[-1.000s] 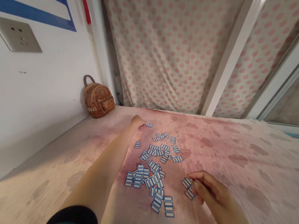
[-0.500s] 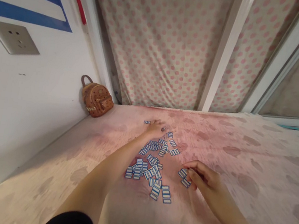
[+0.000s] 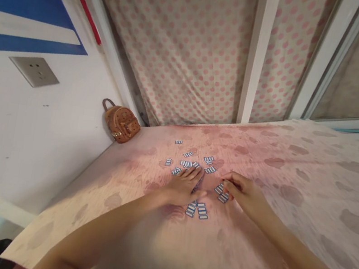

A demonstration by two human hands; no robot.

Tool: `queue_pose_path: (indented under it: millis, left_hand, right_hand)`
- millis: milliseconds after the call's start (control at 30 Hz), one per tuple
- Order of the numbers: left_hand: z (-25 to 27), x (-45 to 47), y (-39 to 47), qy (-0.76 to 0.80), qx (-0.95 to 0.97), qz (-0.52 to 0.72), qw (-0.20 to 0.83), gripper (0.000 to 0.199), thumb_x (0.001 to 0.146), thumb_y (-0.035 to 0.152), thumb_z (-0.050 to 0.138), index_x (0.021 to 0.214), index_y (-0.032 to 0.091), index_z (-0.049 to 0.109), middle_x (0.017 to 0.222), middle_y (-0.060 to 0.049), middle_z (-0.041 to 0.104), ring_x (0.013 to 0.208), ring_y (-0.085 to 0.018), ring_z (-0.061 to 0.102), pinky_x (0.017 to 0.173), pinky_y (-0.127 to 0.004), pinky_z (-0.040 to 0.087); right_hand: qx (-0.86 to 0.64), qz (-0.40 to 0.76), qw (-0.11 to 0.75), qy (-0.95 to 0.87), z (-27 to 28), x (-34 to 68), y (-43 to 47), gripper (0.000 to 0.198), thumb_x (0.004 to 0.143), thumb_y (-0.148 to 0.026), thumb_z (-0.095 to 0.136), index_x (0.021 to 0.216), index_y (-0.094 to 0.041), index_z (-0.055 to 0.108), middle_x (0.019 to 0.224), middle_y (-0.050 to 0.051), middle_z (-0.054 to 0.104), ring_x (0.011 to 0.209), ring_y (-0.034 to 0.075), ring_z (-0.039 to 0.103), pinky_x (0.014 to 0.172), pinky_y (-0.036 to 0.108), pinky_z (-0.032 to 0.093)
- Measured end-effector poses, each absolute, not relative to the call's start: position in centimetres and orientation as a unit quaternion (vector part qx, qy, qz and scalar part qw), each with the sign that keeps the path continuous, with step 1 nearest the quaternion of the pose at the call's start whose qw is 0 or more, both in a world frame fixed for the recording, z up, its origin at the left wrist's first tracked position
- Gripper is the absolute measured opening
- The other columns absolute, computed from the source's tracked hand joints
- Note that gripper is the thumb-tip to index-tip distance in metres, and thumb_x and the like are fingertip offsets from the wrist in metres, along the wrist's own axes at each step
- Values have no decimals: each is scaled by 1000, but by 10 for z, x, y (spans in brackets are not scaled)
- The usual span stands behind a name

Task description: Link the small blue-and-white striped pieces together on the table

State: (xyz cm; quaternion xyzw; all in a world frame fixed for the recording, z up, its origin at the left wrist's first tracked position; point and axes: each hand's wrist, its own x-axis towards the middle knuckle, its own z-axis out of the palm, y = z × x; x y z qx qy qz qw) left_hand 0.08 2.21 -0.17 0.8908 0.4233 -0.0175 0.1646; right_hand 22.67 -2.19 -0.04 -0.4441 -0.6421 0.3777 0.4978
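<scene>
Small white, blue-bordered label pieces (image 3: 201, 211) lie scattered on the pink patterned cloth (image 3: 152, 258). My left hand (image 3: 186, 186) lies flat over the middle of the pile, fingers stretched out and palm down, hiding many pieces beneath it. To its right, my right hand (image 3: 240, 190) has thumb and forefinger pinched together at the edge of a few label pieces (image 3: 223, 198). Its other fingers are curled in. More label pieces (image 3: 210, 170) lie just beyond my left hand, and a single one (image 3: 178, 142) sits farthest off.
A small brown backpack (image 3: 122, 124) stands in the corner against the white wall. A socket plate (image 3: 35, 71) and a blue poster (image 3: 25, 3) are on that wall. A dotted curtain (image 3: 186, 53) and a white frame post (image 3: 258, 56) border the cloth's far edge.
My left hand has come back from the far side of the pile and now lies flat on its middle. My right hand keeps its pinch on the label pieces. The view has shifted.
</scene>
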Motion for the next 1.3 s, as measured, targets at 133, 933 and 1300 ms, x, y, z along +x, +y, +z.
queue_pose_path:
  millis: [133,933,1300]
  left_hand:
    - [4,-6,-15,426,888,-38,169,83,99,70,27,164,21,9,170,-7,1,158,-26,-4,128,-49,-2]
    - [-10,10,42,466,844,194,180,26,74,37,85,89,19,71,98,-6,71,101,-26,63,89,-35,47]
    - [-23,21,57,437,776,327,316,5,79,15,72,82,16,68,72,1,65,67,-13,58,63,-22,41]
  right_hand:
    - [-443,379,501,-640,-6,229,-17,24,86,-42,58,84,-20,67,65,-1,60,59,17,54,58,30,40]
    - [-486,343,485,-641,-17,231,-9,27,85,-44,55,73,-20,61,63,-1,56,59,17,50,59,31,36]
    - [-484,338,485,-645,-17,230,-8,27,84,-44,54,76,-20,63,63,0,56,60,18,53,59,31,38]
